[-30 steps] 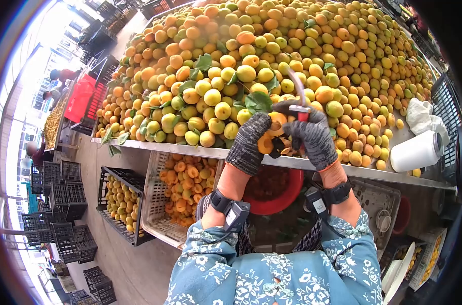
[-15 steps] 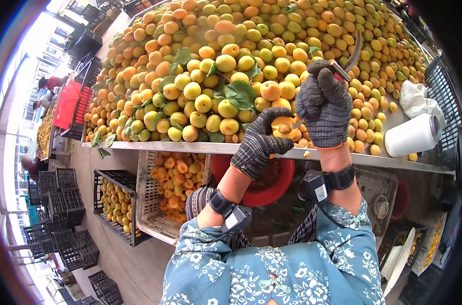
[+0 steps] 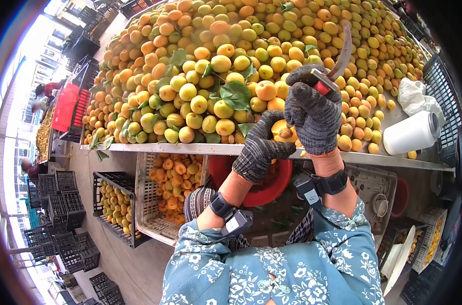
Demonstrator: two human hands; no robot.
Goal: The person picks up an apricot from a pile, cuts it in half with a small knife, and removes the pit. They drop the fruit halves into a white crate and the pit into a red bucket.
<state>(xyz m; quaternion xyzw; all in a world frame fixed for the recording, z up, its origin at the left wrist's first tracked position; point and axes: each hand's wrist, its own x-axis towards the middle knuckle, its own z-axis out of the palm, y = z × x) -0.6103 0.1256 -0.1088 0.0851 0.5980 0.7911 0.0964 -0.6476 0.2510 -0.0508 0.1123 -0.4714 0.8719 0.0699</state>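
My left hand (image 3: 261, 147), in a dark grey knit glove, is closed round a cut apricot (image 3: 283, 132) with its pit showing. Right beside it, my right hand (image 3: 315, 114), gloved the same way, grips a curved knife (image 3: 341, 51) with a red and metal handle; the blade points up and away. The fingertips of my right hand are close to the cut fruit. Behind both hands lies a big heap of apricots (image 3: 188, 91) with some green leaves, on a metal-edged table (image 3: 190, 148).
Below the table edge are a red basin (image 3: 264, 198), a pale crate (image 3: 144, 216) of halved apricots and a black crate (image 3: 134, 239) of fruit. A white container (image 3: 411, 133) and white bag (image 3: 413, 96) are at the right. People stand far left.
My right hand has moved slightly left and down with the knife, and its fingers have come nearer the cut apricot. My left hand still holds the fruit in nearly the same place.
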